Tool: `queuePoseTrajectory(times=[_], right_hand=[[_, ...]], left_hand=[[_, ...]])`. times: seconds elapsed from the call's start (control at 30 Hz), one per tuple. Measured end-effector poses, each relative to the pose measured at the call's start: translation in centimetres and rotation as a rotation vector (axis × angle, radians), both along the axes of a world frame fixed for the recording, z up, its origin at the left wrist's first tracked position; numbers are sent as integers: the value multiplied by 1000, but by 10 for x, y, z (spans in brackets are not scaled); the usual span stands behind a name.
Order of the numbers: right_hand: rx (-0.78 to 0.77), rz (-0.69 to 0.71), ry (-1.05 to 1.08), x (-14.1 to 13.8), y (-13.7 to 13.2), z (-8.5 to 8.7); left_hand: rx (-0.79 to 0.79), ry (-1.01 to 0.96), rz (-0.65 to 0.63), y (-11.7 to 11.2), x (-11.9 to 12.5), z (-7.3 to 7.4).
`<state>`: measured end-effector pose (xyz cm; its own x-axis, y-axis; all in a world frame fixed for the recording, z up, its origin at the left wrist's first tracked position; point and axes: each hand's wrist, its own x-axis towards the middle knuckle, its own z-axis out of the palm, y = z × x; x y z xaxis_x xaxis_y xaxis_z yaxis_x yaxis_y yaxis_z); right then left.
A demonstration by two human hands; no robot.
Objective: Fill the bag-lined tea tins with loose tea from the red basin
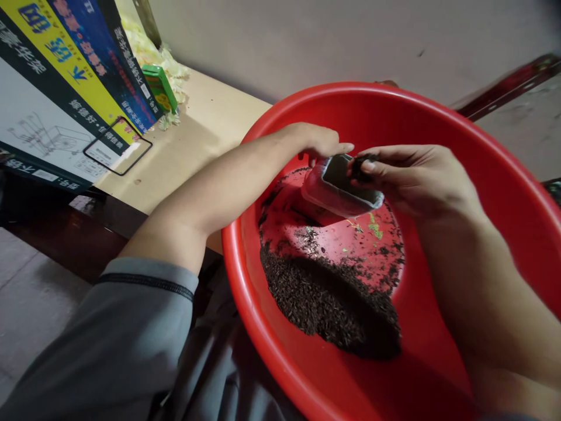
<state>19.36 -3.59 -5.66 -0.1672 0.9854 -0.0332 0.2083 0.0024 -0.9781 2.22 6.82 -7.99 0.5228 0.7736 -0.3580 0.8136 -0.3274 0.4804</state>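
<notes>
My left hand grips the far left rim of a small translucent plastic container, its index finger stretched along the edge. The container is tilted, with its opening facing up and toward my right hand. My right hand pinches a clump of dark crumbly material right at the container's mouth. Both hands are inside a large red plastic tub. On the tub's floor lies a heap of loose dark shreds, like soil or dry leaves; I cannot tell which. How full the container is stays unclear.
A light wooden board stands left of the tub, bearing printed cardboard boxes, a small green box, pale yellowish scraps and a black wire frame. A wall rises behind. A dark metal bar leans at the right.
</notes>
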Motion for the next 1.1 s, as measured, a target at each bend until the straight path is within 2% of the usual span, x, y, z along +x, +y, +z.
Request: queuePoseTrajectory(times=[0.07, 0.13, 0.33, 0.6, 0.8, 0.87, 0.93, 1.0, 1.03, 1.1], right_hand=[[116, -109, -133, 7, 9, -1], [181, -152, -289, 10, 13, -4], [438, -42, -613, 15, 13, -10], [701, 158, -718, 19, 5, -14], [839, 103, -815, 6, -23, -26], [857, 146, -761, -7, -41, -38], [783, 352, -673, -24, -57, -59], [612, 644, -647, -42, -67, -92], [531, 718, -670, -50, -68, -110], [458, 692, -713, -66, -62, -148]], left_hand=[[2, -1, 5, 1, 0, -1], [3, -1, 12, 3, -1, -3], [-18, -47, 21, 11, -1, -10], [2, 3, -10, 2, -1, -2], [27, 1, -87, 2, -2, -3], [22, 0, -82, 3, -2, -4], [23, 5, -80, 3, -2, -4], [28, 11, -90, 3, -2, -4], [32, 13, -93, 3, -1, -4], [45, 13, -88, 3, -1, -4]])
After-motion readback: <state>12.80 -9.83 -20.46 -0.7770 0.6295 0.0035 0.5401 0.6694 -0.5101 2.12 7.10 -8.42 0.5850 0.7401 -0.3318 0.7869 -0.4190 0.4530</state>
